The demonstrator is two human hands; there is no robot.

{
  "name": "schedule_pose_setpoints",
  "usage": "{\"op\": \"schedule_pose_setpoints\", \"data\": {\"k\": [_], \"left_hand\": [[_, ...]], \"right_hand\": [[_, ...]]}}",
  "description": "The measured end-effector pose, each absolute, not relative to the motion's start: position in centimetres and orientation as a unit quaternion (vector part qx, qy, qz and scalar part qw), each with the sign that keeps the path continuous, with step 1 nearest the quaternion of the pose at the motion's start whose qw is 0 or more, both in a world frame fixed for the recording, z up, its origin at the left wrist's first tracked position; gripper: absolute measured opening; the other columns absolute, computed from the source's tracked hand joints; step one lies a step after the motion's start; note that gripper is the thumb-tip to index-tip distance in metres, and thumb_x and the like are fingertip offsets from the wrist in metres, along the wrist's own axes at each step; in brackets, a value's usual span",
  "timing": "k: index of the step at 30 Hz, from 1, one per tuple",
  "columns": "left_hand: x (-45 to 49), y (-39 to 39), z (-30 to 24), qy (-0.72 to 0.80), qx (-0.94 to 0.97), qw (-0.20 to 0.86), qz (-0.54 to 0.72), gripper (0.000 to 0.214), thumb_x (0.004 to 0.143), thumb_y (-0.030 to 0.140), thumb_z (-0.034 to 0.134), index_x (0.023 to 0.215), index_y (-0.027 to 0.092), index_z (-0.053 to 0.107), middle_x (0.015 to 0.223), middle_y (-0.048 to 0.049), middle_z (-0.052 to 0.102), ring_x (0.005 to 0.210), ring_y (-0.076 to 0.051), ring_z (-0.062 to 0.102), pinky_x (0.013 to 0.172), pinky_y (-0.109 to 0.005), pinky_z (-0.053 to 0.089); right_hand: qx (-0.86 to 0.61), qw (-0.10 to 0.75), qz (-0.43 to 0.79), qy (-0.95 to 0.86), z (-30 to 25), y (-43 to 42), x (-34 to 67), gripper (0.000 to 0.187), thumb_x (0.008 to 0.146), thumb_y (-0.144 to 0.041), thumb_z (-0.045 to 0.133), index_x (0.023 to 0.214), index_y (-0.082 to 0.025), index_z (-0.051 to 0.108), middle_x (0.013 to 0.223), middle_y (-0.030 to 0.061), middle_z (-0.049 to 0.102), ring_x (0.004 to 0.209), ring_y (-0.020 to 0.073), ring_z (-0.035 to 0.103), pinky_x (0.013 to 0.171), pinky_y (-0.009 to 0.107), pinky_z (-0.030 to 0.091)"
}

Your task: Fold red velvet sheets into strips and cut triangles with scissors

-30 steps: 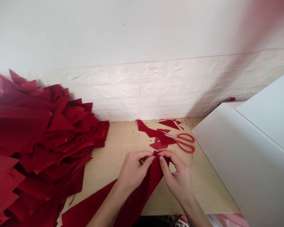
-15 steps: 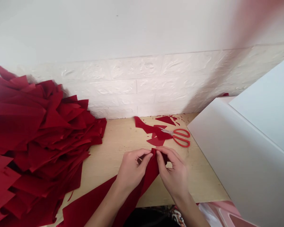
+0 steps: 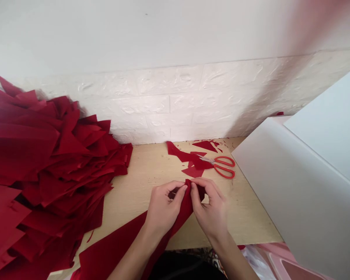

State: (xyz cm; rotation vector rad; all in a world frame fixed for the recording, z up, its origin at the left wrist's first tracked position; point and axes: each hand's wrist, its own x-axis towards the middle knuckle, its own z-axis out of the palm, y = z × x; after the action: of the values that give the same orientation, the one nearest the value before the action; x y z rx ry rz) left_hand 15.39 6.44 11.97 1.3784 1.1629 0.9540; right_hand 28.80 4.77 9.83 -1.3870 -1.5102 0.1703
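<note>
A long strip of dark red fabric (image 3: 116, 241) runs from the lower left up between my two hands. My left hand (image 3: 165, 202) pinches its far end between thumb and forefinger. Close beside it, my right hand (image 3: 210, 204) pinches the same end, where the cloth is bunched into a small fold. Just beyond my fingers lie red fabric scraps (image 3: 177, 152), and on them rest scissors (image 3: 224, 166) with orange-red handles, blades pointing left. The parts of the strip under my left forearm are hidden.
A tall heap of red fabric pieces (image 3: 76, 155) covers the left of the wooden table (image 3: 146, 171). White panels (image 3: 294, 186) stand along the right side. A white brick-patterned wall (image 3: 154, 105) closes off the back. Something pink (image 3: 282, 260) sits below the table's right front edge.
Both hands keep their pinch on the fabric end, and the fold between the fingertips has narrowed slightly. The whole view has shifted a little; the scissors and scraps lie as before.
</note>
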Motion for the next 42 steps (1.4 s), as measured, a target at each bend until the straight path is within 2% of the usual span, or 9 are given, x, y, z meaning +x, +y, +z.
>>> {"op": "schedule_pose_setpoints", "data": {"k": [10, 17, 25, 29, 35, 39, 42], "left_hand": [[15.5, 6.8, 11.9, 0.468, 0.535, 0.569, 0.414, 0.022, 0.092, 0.03, 0.061, 0.095, 0.017, 0.078, 0.091, -0.0055, 0.078, 0.081, -0.016, 0.07, 0.076, -0.025, 0.055], [15.6, 6.9, 11.4, 0.462, 0.523, 0.585, 0.413, 0.024, 0.093, 0.034, 0.06, 0.093, 0.016, 0.076, 0.089, -0.0057, 0.076, 0.08, -0.016, 0.068, 0.075, -0.025, 0.053], [15.7, 6.9, 11.4, 0.458, 0.517, 0.595, 0.41, 0.025, 0.094, 0.036, 0.061, 0.093, 0.016, 0.076, 0.086, -0.005, 0.075, 0.076, -0.015, 0.065, 0.07, -0.023, 0.05], [15.7, 6.7, 11.4, 0.456, 0.531, 0.588, 0.407, 0.026, 0.095, 0.036, 0.06, 0.096, 0.016, 0.076, 0.088, -0.0046, 0.075, 0.075, -0.013, 0.064, 0.071, -0.022, 0.051], [15.4, 6.4, 11.4, 0.463, 0.539, 0.577, 0.402, 0.027, 0.096, 0.038, 0.059, 0.098, 0.017, 0.075, 0.094, -0.0061, 0.074, 0.084, -0.016, 0.066, 0.072, -0.022, 0.053], [15.4, 6.3, 12.0, 0.463, 0.546, 0.57, 0.403, 0.033, 0.097, 0.042, 0.055, 0.091, 0.015, 0.072, 0.084, -0.0051, 0.07, 0.075, -0.014, 0.062, 0.064, -0.021, 0.051], [15.5, 6.2, 12.3, 0.472, 0.544, 0.564, 0.404, 0.03, 0.095, 0.042, 0.058, 0.086, 0.015, 0.07, 0.081, -0.0041, 0.069, 0.072, -0.014, 0.061, 0.061, -0.021, 0.05]], "right_hand": [[-0.541, 0.497, -0.001, -0.678, 9.4, 4.9, 29.2, 0.014, 0.093, -0.009, 0.06, 0.1, -0.02, 0.065, 0.094, 0.0066, 0.071, 0.085, 0.015, 0.07, 0.078, 0.027, 0.059], [-0.542, 0.517, 0.013, -0.662, 9.3, 4.8, 29.0, 0.015, 0.093, -0.009, 0.058, 0.1, -0.02, 0.065, 0.094, 0.0065, 0.072, 0.087, 0.0159, 0.07, 0.077, 0.027, 0.059], [-0.576, 0.526, 0.095, -0.618, 9.3, 4.9, 28.8, 0.011, 0.097, -0.019, 0.055, 0.094, -0.021, 0.065, 0.096, 0.0065, 0.071, 0.089, 0.016, 0.07, 0.078, 0.028, 0.059], [-0.588, 0.522, 0.108, -0.609, 9.1, 4.9, 28.6, 0.01, 0.097, -0.02, 0.054, 0.095, -0.021, 0.064, 0.093, 0.0056, 0.072, 0.083, 0.0157, 0.07, 0.073, 0.027, 0.059], [-0.583, 0.517, 0.103, -0.618, 9.4, 4.8, 28.5, 0.009, 0.096, -0.019, 0.056, 0.097, -0.021, 0.065, 0.089, 0.0042, 0.073, 0.077, 0.0148, 0.069, 0.069, 0.026, 0.058], [-0.586, 0.51, 0.091, -0.623, 9.7, 4.6, 28.3, 0.009, 0.096, -0.02, 0.057, 0.097, -0.021, 0.065, 0.088, 0.0044, 0.072, 0.078, 0.0153, 0.069, 0.069, 0.026, 0.059], [-0.584, 0.511, 0.081, -0.626, 10.0, 4.5, 28.1, 0.008, 0.096, -0.02, 0.056, 0.096, -0.021, 0.065, 0.087, 0.0045, 0.072, 0.077, 0.0154, 0.069, 0.069, 0.027, 0.059]]}}
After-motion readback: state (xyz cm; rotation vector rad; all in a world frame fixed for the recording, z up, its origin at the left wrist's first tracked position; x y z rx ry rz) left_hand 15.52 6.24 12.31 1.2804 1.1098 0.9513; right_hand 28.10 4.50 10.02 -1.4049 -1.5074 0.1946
